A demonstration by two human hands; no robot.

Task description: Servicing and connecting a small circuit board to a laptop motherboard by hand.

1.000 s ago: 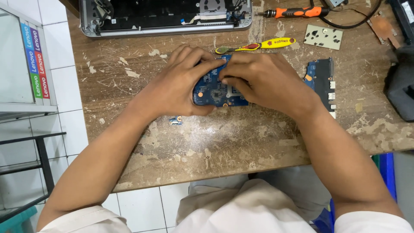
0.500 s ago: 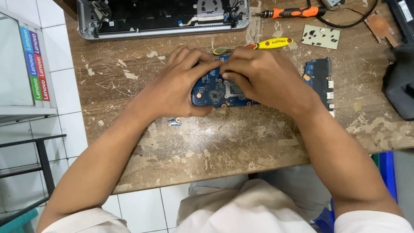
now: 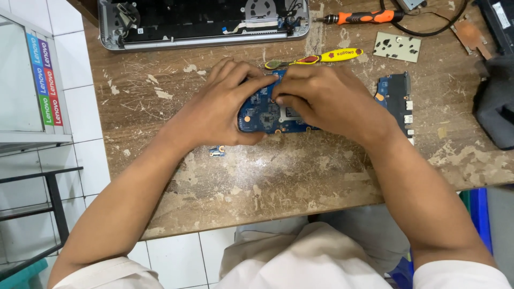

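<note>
Fingers of the left hand (image 3: 225, 104) grasp the left edge of a blue circuit board (image 3: 262, 115) lying mid-table (image 3: 300, 176); the right hand (image 3: 321, 99) presses curled fingertips onto its top. Yellow-handled tool (image 3: 321, 57) lies just beyond.

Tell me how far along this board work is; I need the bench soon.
Done, by the look of it: the blue circuit board is out of the opened laptop shell and lies on the wooden table. In hand: the left hand grips the board's left end while the right hand presses its middle. Left: the shell is open, and the screwdriver and yellow tool lie unused.
</note>
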